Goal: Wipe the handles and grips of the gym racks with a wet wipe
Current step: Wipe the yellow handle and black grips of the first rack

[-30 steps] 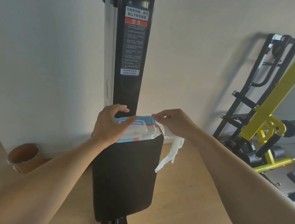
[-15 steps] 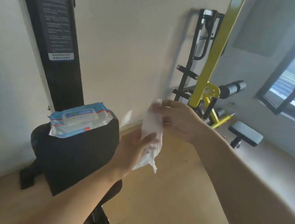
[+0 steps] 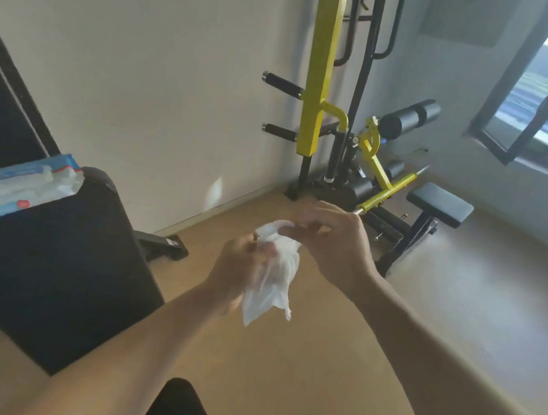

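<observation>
Hands meet at the middle of my view over one white wet wipe (image 3: 272, 276). My left hand (image 3: 240, 272) grips its crumpled body with curled fingers, while my right hand (image 3: 333, 245) pinches its top edge. One blue pack of wipes (image 3: 13, 185) lies on a black pad (image 3: 51, 266) at nine o'clock. At one o'clock stands one yellow-and-black gym rack (image 3: 322, 58), with two black grips (image 3: 285, 86) sticking out leftward and one small black seat (image 3: 440, 205) beside it.

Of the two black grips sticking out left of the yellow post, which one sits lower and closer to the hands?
The lower grip, level with the yellow post's bottom end. The upper grip sits higher up the post, farther from the hands.
</observation>
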A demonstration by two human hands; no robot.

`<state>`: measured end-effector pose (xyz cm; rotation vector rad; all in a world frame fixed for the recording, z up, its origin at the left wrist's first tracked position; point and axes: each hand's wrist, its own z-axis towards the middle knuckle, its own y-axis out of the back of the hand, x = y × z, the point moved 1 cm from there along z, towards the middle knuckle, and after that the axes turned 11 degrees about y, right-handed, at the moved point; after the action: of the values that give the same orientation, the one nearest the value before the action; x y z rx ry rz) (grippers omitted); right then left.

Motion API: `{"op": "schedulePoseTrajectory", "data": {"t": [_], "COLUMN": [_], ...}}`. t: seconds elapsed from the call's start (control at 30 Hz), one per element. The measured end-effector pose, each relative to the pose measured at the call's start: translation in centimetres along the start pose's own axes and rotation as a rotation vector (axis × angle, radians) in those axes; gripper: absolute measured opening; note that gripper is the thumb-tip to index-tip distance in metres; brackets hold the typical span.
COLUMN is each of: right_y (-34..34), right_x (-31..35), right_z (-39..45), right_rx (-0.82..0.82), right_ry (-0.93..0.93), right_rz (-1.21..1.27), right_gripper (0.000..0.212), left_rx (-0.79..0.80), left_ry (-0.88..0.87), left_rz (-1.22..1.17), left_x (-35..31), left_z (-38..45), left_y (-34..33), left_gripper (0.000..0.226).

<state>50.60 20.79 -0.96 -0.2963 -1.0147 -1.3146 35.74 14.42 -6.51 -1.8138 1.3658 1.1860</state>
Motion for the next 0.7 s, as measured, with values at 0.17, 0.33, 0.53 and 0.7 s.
{"op": "schedulePoseTrajectory", "data": {"t": [0.17, 0.33, 0.53, 0.7], "right_y": [7.9, 13.4, 15.7, 14.5], "right_x": [-3.4, -7.4, -11.4, -14.6], "right_z": [-3.5, -6.6, -5.4, -3.7], "right_rx": [0.255, 0.625, 0.168, 0.118], "right_ry": [0.25, 0.093, -0.745, -0.892], "right_rz": [-0.225, -0.527, 0.202, 0.456], "right_gripper": [0.009, 0.026, 0.076, 0.059], "left_rx": [-0.089, 0.001, 0.159, 0.192], "left_ry": [0.06, 0.191, 0.149, 0.135], "left_rz": [0.03, -0.284, -0.396, -0.506], "left_x": [-0.5, -2.5, -4.2, -4.8], "left_z": [1.0, 1.6, 3.3, 6.5], "left_y": [-6.8, -12.2, -16.2, -17.3], "left_gripper": [0.021, 0.027, 0.034, 0.03]}}
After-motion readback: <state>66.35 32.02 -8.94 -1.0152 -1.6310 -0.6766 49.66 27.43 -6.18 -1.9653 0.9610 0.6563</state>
